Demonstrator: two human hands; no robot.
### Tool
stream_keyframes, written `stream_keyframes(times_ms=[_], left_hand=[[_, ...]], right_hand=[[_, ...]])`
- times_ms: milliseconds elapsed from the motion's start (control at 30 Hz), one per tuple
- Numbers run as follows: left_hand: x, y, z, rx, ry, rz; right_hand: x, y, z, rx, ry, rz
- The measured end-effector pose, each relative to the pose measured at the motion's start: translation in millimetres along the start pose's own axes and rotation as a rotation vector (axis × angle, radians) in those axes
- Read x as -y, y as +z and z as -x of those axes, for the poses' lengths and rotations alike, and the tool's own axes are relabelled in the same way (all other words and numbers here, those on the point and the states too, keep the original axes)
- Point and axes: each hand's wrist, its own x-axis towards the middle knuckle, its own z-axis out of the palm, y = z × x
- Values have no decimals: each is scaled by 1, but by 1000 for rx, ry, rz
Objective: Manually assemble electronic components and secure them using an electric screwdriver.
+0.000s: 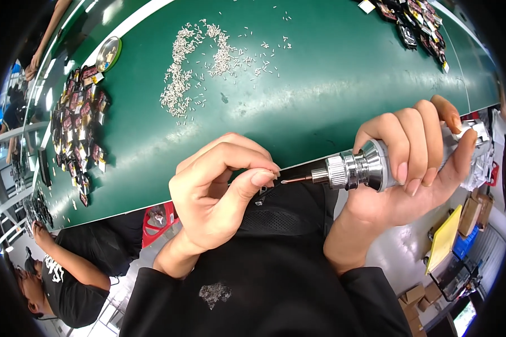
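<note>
The step in hand appears to be bringing the copper-coloured bit [299, 180] of a silver screwdriver [351, 171] up to the left fingertips. The right hand [407, 149] grips the screwdriver's body, which lies nearly level in front of the worktop's [315, 104] near edge, its tip just beside the left hand [213, 194]. There the thumb and forefinger are pinched together; whether they hold something tiny, I cannot tell. Small pale pieces [177, 90] lie scattered beyond on the worktop, with dark parts [76, 126] heaped to the left. The next move likely calls for steady fingertips and careful alignment of the bit.
</note>
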Motion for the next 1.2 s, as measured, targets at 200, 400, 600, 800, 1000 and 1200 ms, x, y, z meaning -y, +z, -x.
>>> stream_keyframes(times_ms=[200,400,600,800,1000,1200], left_hand=[[5,10,7,-7,-109,326],[3,12,8,42,-99,192],[5,14,-4,28,323,-529],[3,11,-16,151,136,-421],[-31,-26,-54,28,200,-843],[-28,-102,-173,-195,331,-1295]], right_hand=[[-1,5,4,11,-28,101],[0,3,7,14,-12,133],[0,-1,6,29,-39,192],[3,-13,-6,0,-53,127],[7,-23,-6,-214,-163,135],[17,-47,0,-359,-198,124]])
